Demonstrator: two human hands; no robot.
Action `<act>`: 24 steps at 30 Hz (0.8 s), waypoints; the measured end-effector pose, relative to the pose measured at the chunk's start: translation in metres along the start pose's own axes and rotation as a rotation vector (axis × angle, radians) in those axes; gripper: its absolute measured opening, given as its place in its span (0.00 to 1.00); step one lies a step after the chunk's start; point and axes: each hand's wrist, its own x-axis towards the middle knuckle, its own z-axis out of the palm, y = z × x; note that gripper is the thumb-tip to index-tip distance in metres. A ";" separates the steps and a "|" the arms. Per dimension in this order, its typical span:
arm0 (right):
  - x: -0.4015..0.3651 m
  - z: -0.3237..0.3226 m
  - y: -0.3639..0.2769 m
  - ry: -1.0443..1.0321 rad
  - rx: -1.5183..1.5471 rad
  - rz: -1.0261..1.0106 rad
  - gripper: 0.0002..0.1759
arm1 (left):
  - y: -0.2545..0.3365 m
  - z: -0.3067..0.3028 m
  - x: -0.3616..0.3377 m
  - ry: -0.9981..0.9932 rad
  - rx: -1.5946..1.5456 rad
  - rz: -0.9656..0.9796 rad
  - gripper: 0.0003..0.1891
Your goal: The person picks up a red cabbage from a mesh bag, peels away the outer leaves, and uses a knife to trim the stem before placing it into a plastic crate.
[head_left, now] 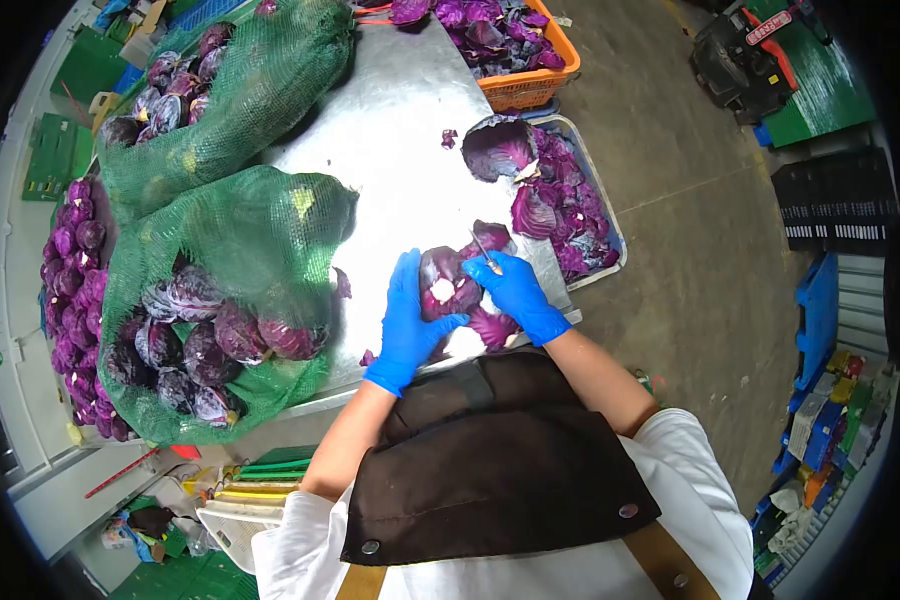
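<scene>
**Red cabbage between both gloved hands, knife in the right**

Far left: pile of purple cabbages (82, 290). Next, green mesh sack (260, 215) with darker heads inside, lying on the metal table (390, 120).

Left hand (402, 325): fingers together, laid along the cabbage's left side, thumb spread away from them across its near side. Cupped, not clamped.

Cabbage (457, 300): on the table near the apron, pale cut stem end facing up, loose leaves about it.

Right hand (518, 295): fingers closed round the knife (487, 255), blade pointing away from the body, over the cabbage's far right side.

Right of that: leaf tray (617, 235), full of purple leaves.

Handling, my read: dense, fairly heavy, firm core; outer leaves stiff but crack or tear easily. Waxy skin could slip and roll under gloves. Best hold: broad palm low on the side, clear of blade and loose leaves.
</scene>
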 end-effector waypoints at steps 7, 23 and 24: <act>-0.005 0.008 -0.001 0.082 -0.086 -0.032 0.27 | -0.007 -0.001 0.004 0.067 0.013 -0.069 0.59; 0.002 -0.004 -0.070 -0.076 -0.997 -0.306 0.30 | -0.005 -0.002 0.042 -0.041 -0.056 -0.166 0.47; 0.008 -0.003 -0.071 -0.070 -0.943 -0.296 0.29 | -0.003 -0.002 0.044 -0.042 -0.037 -0.183 0.48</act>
